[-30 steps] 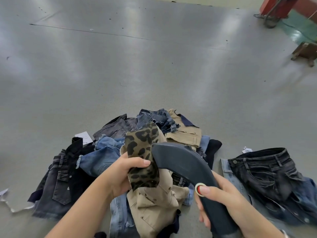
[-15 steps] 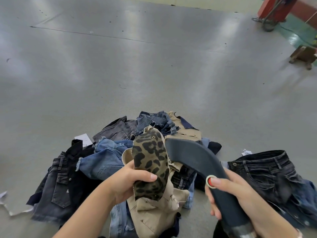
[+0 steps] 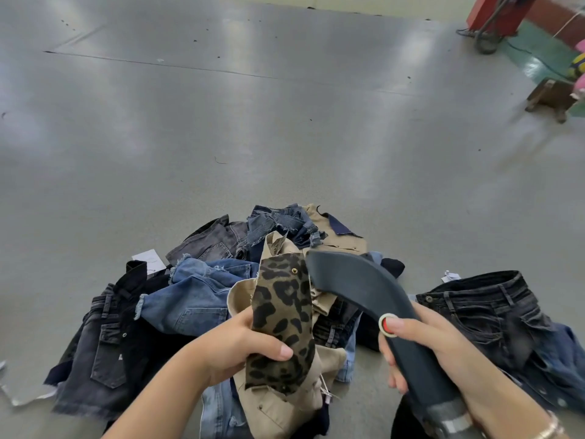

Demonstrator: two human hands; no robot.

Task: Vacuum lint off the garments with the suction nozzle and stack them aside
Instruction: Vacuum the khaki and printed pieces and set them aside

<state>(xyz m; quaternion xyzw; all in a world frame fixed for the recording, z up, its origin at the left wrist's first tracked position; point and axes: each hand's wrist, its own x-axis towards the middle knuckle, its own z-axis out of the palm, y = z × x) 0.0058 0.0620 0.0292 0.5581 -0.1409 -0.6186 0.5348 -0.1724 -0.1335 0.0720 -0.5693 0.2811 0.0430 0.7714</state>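
Here the left hand (image 3: 240, 346) grips a leopard-print garment (image 3: 281, 315) while the right hand (image 3: 421, 346) holds the suction nozzle (image 3: 354, 283) beside it. Vacuuming seems underway. Next, likely, stacking it on the dark jeans (image 3: 484, 308) to the right.

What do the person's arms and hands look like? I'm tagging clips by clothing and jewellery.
Both forearms are bare, with no sleeves in view and no gloves. The left hand wears no visible ring or band. The right hand has a thin, light metallic bracelet at the wrist. Fingernails are short and unpainted.
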